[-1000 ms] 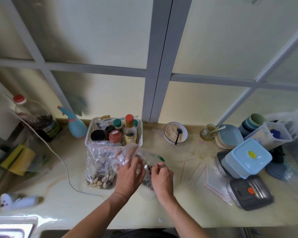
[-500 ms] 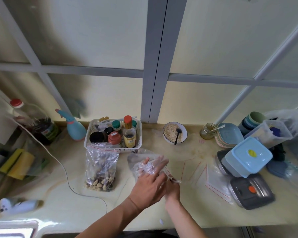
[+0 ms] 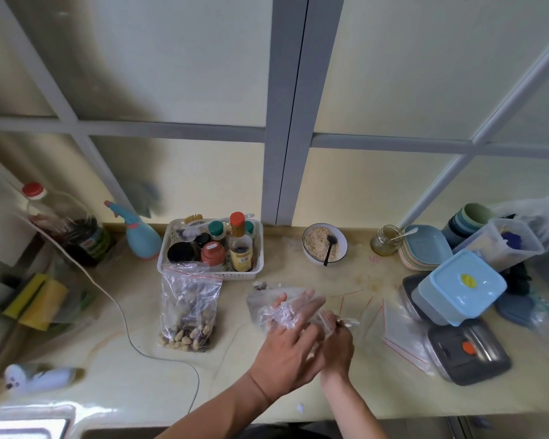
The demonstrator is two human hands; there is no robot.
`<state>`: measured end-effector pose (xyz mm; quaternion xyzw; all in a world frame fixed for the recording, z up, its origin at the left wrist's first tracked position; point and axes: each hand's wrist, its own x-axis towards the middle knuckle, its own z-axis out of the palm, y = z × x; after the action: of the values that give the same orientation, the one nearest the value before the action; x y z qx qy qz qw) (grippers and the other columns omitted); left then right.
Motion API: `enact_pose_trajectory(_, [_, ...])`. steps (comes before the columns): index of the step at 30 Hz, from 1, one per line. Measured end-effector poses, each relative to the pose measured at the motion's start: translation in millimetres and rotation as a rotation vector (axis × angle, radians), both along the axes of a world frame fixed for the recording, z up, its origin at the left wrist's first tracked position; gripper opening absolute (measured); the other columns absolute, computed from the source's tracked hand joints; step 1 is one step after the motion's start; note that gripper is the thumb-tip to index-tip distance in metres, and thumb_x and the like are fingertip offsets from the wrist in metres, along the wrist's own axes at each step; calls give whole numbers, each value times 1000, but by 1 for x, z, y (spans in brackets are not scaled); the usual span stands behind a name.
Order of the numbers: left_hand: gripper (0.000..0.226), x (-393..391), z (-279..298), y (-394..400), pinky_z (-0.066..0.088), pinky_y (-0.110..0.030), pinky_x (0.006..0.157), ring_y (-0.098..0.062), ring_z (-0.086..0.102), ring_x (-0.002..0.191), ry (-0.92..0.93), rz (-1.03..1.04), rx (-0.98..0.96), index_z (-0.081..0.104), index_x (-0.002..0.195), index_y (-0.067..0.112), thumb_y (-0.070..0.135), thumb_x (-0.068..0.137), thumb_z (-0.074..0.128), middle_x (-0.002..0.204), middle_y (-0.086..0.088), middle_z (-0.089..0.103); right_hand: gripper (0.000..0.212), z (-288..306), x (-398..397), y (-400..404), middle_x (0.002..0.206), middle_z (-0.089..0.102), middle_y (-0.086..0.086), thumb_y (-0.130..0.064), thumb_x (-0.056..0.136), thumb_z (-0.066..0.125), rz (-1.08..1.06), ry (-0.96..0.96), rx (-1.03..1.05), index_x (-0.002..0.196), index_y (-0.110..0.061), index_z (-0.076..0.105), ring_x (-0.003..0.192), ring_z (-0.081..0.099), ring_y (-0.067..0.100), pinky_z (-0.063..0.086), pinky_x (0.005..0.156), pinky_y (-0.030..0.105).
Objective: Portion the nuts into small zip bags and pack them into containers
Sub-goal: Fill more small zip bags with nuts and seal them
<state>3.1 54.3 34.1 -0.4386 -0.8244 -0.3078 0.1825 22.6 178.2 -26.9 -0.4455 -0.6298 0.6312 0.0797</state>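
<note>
Both hands meet: left hand flat on small bag, right hand pinching it.

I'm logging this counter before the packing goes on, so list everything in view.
big nut bag: 1, clear with red zip, upright before the basket
small zip bag: 1, clear, over the left fingers
empty zip bags: several, clear, red-striped, flat at right
basket: 1, white, holding bottles and jars
spray bottle: 1, teal, left of basket
oil bottle: 1, red cap, far left
bowl: 1, white, grain and black spoon inside
glass jar: 1, spoon inside
blue-lidded container: 1, at right
grey lid: 1, orange dot
plates: stack, blue on top
hands: left inside small zip bag, right gripping its edge
</note>
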Motion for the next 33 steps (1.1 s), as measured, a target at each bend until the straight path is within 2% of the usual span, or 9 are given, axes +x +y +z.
enact_pose_trajectory(5, [15, -3, -11, -2, 49, -52, 94, -24, 26, 153, -280, 129, 64, 55, 88, 16, 28, 92, 63, 159, -4, 37, 35, 1, -1, 0, 72, 74, -4, -30, 103, 49, 21, -121, 127, 74, -25, 69, 81, 71, 32, 54, 75, 40])
enact_pose_trajectory(9, [19, -15, -36, -15, 48, -38, 71, -14, 45, 140, -357, 283, 10, 50, 95, 22, 29, 87, 67, 159, -3, 35, 32, -2, -1, 1, 76, 77, -10, -33, 105, 48, 93, -149, 105, 88, -34, 76, 59, 68, 20, 59, 63, 36])
enact_pose_trajectory(12, [25, -18, -47, -20, 50, -33, 59, -15, 67, 83, -488, 353, 44, 47, 101, 26, 22, 90, 69, 115, -6, 68, 29, 0, 2, 2, 86, 79, -5, -32, 106, 47, 82, -155, 24, 98, -33, 75, 35, 49, 13, 43, 46, 25])
enact_pose_trajectory(14, [20, -16, -51, -23, 50, -36, 60, -16, 63, 61, -633, 414, 38, 48, 111, 28, 26, 97, 62, 79, 6, 66, 29, -1, 4, 4, 92, 79, -2, -31, 106, 47, 70, -158, -54, 101, -29, 76, 33, 42, 13, 37, 44, 24])
enact_pose_trajectory(16, [15, -13, -57, -25, 46, -33, 60, -11, 57, 53, -759, 445, 18, 49, 116, 32, 33, 102, 55, 68, 11, 56, 30, 1, 6, 5, 92, 79, 1, -29, 107, 48, 34, -119, -111, 101, -23, 76, 34, 39, 12, 34, 40, 23])
enact_pose_trajectory(22, [19, -24, -57, -35, 42, -7, 69, 1, 60, 82, -729, 365, 106, 47, 101, 42, 27, 102, 58, 102, 26, 54, 32, 16, 9, 19, 82, 78, 3, -30, 107, 47, -19, -36, -27, 97, -20, 76, 38, 46, 11, 39, 46, 26])
enact_pose_trajectory(26, [12, -44, -48, -47, 48, -22, 70, -6, 66, 76, -709, 265, -21, 49, 111, 40, 44, 101, 54, 106, 30, 56, 37, 31, 9, 34, 79, 77, 2, -35, 108, 44, -9, 19, 51, 92, -25, 76, 44, 50, 12, 44, 56, 31])
enact_pose_trajectory(29, [16, -51, -41, -52, 47, -15, 75, 7, 63, 81, -793, 97, -192, 43, 114, 42, 48, 100, 49, 106, 40, 54, 40, 34, 8, 43, 74, 75, 4, -37, 107, 45, -28, 30, 87, 85, -26, 77, 48, 53, 17, 46, 63, 37])
enact_pose_trajectory(33, [20, -56, -55, -49, 51, -26, 88, 6, 59, 90, -788, 3, -223, 53, 102, 37, 55, 96, 47, 107, 39, 43, 43, 37, 8, 47, 68, 71, 7, -38, 106, 46, -82, 74, 107, 78, -30, 77, 49, 54, 19, 45, 66, 40])
